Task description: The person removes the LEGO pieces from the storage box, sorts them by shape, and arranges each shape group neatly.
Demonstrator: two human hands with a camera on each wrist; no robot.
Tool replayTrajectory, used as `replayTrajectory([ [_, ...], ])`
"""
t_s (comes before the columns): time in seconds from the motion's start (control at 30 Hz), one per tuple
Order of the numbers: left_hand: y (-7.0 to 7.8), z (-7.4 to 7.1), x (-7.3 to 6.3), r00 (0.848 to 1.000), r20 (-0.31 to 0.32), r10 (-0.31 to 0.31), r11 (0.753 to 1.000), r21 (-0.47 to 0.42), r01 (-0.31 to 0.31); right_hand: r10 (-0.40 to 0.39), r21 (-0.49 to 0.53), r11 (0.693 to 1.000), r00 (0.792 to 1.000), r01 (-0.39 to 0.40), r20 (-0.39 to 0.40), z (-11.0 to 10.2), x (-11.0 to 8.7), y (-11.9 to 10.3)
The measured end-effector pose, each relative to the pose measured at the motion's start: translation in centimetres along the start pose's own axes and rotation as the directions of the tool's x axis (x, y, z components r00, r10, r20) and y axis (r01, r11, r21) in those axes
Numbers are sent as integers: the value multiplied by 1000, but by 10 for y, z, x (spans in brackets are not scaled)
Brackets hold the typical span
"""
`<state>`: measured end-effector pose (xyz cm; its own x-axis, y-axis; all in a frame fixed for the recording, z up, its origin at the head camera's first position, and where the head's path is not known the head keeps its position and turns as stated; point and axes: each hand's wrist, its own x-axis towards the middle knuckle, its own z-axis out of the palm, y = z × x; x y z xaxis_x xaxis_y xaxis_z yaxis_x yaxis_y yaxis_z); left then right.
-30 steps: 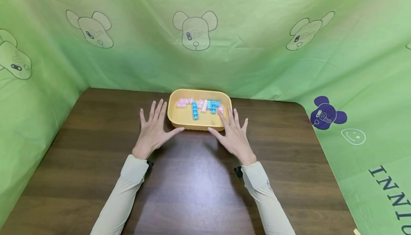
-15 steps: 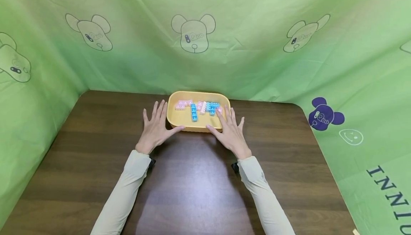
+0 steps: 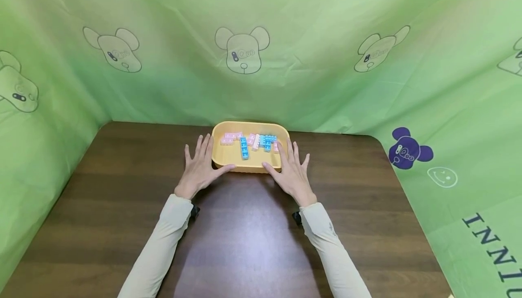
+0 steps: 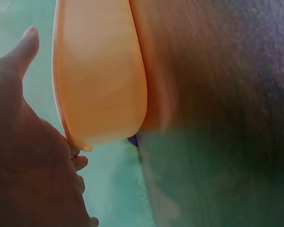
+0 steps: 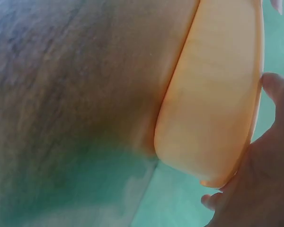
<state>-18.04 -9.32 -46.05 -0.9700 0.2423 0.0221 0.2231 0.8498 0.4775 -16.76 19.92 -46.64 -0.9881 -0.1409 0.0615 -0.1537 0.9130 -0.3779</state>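
A yellow plastic tray [image 3: 228, 161] with rounded corners stands near the table's far edge. Inside lie toy building bricks: a long blue strip [image 3: 244, 148], pink pieces [image 3: 232, 137] at the left, and a blue cluster [image 3: 267, 141] beside a pale pink strip [image 3: 256, 142]. My left hand [image 3: 198, 171] is at the tray's left end, fingers straight along the side and thumb at the front rim. On the opposite end, my right hand [image 3: 292, 174] mirrors it, with fingertips over the right rim. Both wrist views show the tray's smooth outer wall [image 4: 102, 71] close to the palms.
The brown wooden table [image 3: 244, 243] stretches in front of the tray and to both sides. A green printed cloth [image 3: 302, 85] hangs right behind the table and along its sides.
Both hands have drawn in slightly toward the tray's ends, fingers still spread. The whole head view has shifted, so table and tray appear lower. The bricks keep their arrangement.
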Motion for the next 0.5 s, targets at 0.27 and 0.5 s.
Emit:
replayTrajectory([
  [0.27, 1, 4, 0, 1000, -3, -15, 1000, -4, 15, 36, -32, 999, 999, -36, 11, 0, 0, -3],
  [0.5, 3, 4, 0, 1000, -7, -30, 1000, 4, 30, 41, -46, 998, 999, -40, 20, 1, 2, -3],
])
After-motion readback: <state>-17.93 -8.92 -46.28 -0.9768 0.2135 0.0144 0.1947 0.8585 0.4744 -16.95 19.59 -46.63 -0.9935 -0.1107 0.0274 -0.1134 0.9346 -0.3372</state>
